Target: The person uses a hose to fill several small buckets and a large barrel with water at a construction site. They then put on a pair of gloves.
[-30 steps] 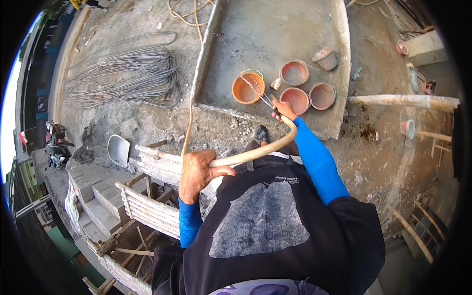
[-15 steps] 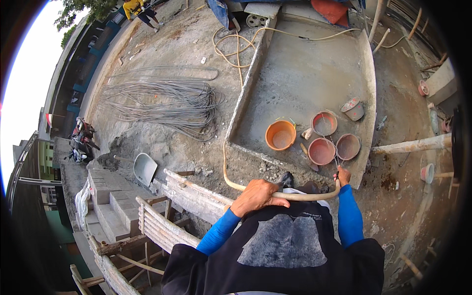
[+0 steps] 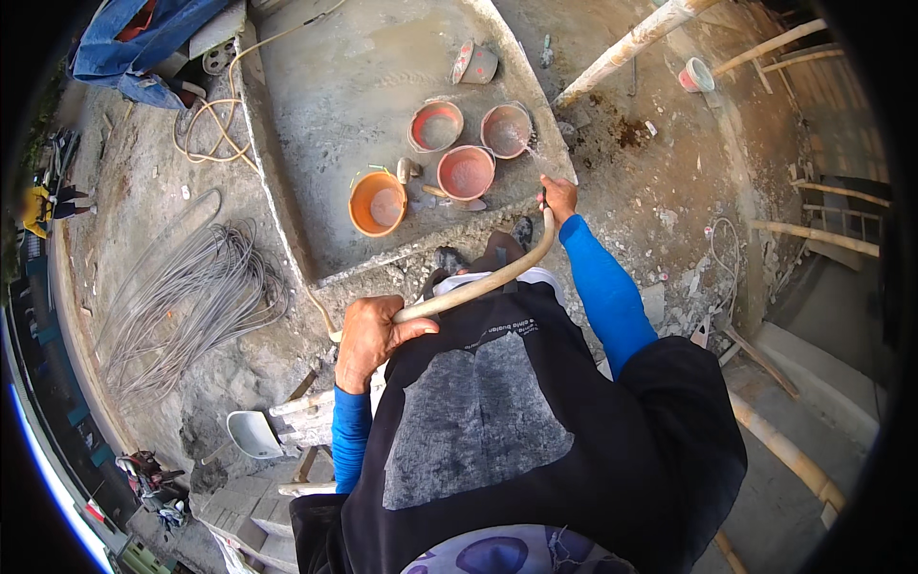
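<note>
A beige hose [image 3: 478, 285] runs across in front of my waist. My left hand [image 3: 371, 337] is wrapped round it, thumb pointing along it to the right. At its end my right hand [image 3: 557, 198] is closed with the nozzle end between the fingers. Water sprays from there into the right-hand reddish bucket [image 3: 506, 131]. Close by are another red bucket [image 3: 466, 173], a red-rimmed bucket [image 3: 436, 127] and an orange bucket [image 3: 377, 204]. A grey, red-spotted bucket [image 3: 474, 63] lies tipped farther back.
The buckets are in a shallow concrete trough with a raised rim [image 3: 277, 191]. Coiled wire [image 3: 201, 297] lies to the left, near a wheelbarrow tray [image 3: 253, 435]. A pole [image 3: 631, 48] slants at the right. Another person [image 3: 38, 206] is far left.
The view has swung to the right, so trough and buckets appear farther left. Both hands still hold the hose. The spray now falls into the right-hand bucket.
</note>
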{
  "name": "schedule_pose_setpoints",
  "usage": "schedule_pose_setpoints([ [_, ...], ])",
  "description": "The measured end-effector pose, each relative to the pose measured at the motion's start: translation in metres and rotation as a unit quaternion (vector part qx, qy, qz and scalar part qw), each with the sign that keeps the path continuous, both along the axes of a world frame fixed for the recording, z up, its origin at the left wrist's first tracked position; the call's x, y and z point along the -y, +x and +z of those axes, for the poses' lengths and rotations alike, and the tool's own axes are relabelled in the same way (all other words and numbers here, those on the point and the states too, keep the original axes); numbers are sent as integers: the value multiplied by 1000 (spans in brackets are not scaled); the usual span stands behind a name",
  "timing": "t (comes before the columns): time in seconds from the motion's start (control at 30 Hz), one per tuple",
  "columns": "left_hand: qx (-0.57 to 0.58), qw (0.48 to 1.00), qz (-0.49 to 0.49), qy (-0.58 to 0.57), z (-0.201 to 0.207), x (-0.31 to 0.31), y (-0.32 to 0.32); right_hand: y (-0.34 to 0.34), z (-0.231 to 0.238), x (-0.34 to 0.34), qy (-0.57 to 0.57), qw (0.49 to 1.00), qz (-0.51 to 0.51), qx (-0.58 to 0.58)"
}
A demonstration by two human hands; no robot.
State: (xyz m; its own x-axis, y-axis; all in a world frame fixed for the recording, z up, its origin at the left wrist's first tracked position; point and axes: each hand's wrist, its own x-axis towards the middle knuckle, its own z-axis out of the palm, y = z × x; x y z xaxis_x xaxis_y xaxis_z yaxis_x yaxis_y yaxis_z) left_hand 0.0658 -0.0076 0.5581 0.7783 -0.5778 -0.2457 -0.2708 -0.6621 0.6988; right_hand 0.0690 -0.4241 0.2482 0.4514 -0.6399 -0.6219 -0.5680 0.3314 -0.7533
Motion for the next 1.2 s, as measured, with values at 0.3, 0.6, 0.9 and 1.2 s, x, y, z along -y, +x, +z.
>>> schedule_pose_setpoints([
  [0.3,11,1000,19,16,2,3,-10,14,4,0,-15,999,-11,32],
  [0.6,12,998,57,25,1,3,-26,25,-11,3,-56,998,-2,28],
  [0.9,15,997,65,34,1,4,-27,18,-28,6,-104,994,11,-24],
  [1.2,26,998,58,17,-3,6,-28,2,-28,9,-93,987,67,-109],
])
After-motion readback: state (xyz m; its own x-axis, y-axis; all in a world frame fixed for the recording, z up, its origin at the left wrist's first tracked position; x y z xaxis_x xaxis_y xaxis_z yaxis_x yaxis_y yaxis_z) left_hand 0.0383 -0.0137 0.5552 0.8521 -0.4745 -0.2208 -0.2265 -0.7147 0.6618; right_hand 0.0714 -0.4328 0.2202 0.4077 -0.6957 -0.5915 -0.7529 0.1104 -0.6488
